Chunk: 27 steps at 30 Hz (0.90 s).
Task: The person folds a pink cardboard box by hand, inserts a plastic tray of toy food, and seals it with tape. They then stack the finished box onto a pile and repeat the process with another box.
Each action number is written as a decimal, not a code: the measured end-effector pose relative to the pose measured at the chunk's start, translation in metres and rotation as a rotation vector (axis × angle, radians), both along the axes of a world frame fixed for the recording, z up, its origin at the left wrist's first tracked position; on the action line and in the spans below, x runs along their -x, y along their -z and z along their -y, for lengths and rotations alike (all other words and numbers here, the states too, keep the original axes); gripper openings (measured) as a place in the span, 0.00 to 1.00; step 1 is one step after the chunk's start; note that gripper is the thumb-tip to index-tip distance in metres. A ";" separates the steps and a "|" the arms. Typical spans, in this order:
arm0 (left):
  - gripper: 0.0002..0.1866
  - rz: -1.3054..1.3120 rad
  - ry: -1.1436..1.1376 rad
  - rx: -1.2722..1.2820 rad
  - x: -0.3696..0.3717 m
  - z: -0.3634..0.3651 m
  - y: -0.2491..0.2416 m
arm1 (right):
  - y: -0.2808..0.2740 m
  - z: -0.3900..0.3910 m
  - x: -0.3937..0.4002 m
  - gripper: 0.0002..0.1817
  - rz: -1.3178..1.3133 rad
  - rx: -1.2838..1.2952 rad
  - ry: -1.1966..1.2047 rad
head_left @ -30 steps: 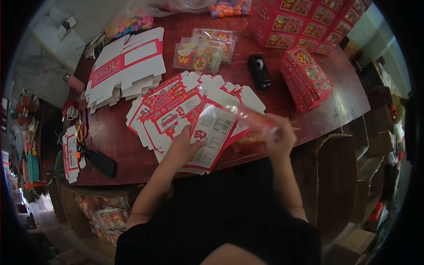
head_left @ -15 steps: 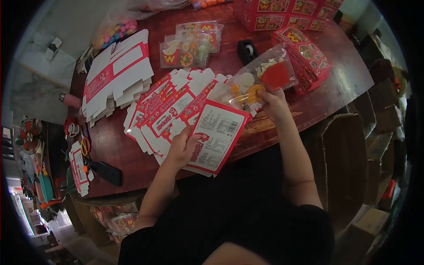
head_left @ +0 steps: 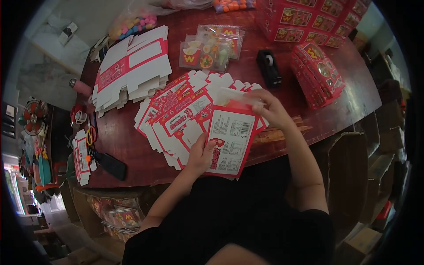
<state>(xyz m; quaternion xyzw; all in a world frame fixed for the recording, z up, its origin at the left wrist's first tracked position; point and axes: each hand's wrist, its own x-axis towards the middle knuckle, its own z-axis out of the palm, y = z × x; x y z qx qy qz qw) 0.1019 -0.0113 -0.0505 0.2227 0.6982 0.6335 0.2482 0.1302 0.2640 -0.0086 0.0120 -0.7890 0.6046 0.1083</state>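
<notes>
My left hand (head_left: 201,155) grips a flat red-and-white printed carton (head_left: 231,139) by its left edge, thumb on the printed face. At the carton's top end my right hand (head_left: 271,109) has its fingers closed on a clear plastic pack (head_left: 233,95). Only the upper end of that pack shows, slightly blurred; the carton hides the rest of it. Under and behind the carton lies a fanned pile of flat printed cartons (head_left: 176,110). Farther back sit clear packs of toy food (head_left: 204,55).
On the red table (head_left: 132,154) are a black tape dispenser (head_left: 268,68), finished-looking red boxes (head_left: 319,75), a large stack of red boxes (head_left: 304,22), white-and-red folded cartons (head_left: 132,66), and a black phone-like object (head_left: 111,166). Cardboard boxes (head_left: 346,172) stand at the right.
The clear pack has gone from outside the carton's top to mostly inside it, with my right hand following it down to the opening. The view has shifted slightly.
</notes>
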 end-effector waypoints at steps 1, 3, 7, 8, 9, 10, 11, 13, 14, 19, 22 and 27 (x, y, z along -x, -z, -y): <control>0.26 0.049 -0.012 -0.021 -0.001 -0.001 0.005 | 0.001 0.009 -0.003 0.22 0.054 -0.045 -0.011; 0.27 0.077 0.003 -0.024 -0.005 -0.005 0.012 | 0.007 0.016 -0.005 0.23 0.152 0.001 -0.020; 0.28 0.106 -0.028 -0.138 0.004 -0.023 -0.015 | 0.012 0.010 0.004 0.21 0.235 0.058 -0.100; 0.28 0.094 -0.052 -0.182 0.009 -0.030 -0.025 | 0.014 0.013 0.006 0.21 0.232 0.038 -0.136; 0.27 0.034 -0.049 -0.131 0.017 -0.035 -0.026 | 0.016 0.017 0.008 0.22 0.227 0.017 -0.170; 0.27 -0.028 -0.044 -0.081 0.027 -0.039 -0.027 | 0.020 0.024 0.009 0.23 0.139 0.070 -0.032; 0.28 -0.092 -0.038 -0.033 0.035 -0.042 -0.027 | 0.025 0.034 0.008 0.25 0.047 0.122 0.106; 0.20 0.009 -0.027 -0.089 0.043 -0.046 -0.006 | 0.032 0.044 0.001 0.29 -0.007 0.386 0.180; 0.17 0.035 -0.039 -0.120 0.043 -0.047 0.002 | 0.053 0.043 0.000 0.27 -0.056 0.250 0.196; 0.10 -0.002 -0.058 -0.187 0.045 -0.049 0.022 | 0.072 0.045 -0.006 0.13 0.046 0.549 0.061; 0.09 -0.258 -0.159 -0.146 0.051 -0.050 0.038 | 0.072 0.051 -0.001 0.17 0.028 0.584 0.126; 0.11 -0.213 -0.261 -0.325 0.041 -0.053 0.014 | 0.063 0.067 -0.005 0.12 -0.211 0.384 0.355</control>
